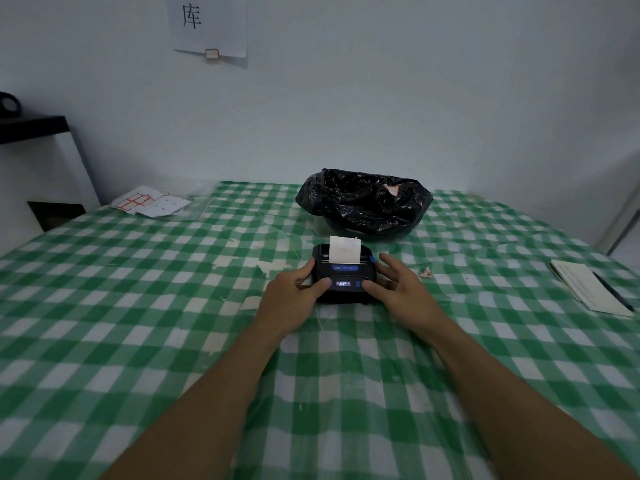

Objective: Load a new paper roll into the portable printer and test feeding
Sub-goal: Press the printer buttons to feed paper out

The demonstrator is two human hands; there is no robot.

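Your left hand (pixel 293 289) grips the printer (pixel 346 271) by its left side, thumb on the front panel, while your right hand (pixel 398 285) lies spread against its right side, the printer sitting mid-table (pixel 138 306) before the bag (pixel 363 202), paper (pixel 344 249) standing from its slot.

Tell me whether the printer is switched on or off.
On: the printer shows a lit display, and a strip of paper stands out of its slot.
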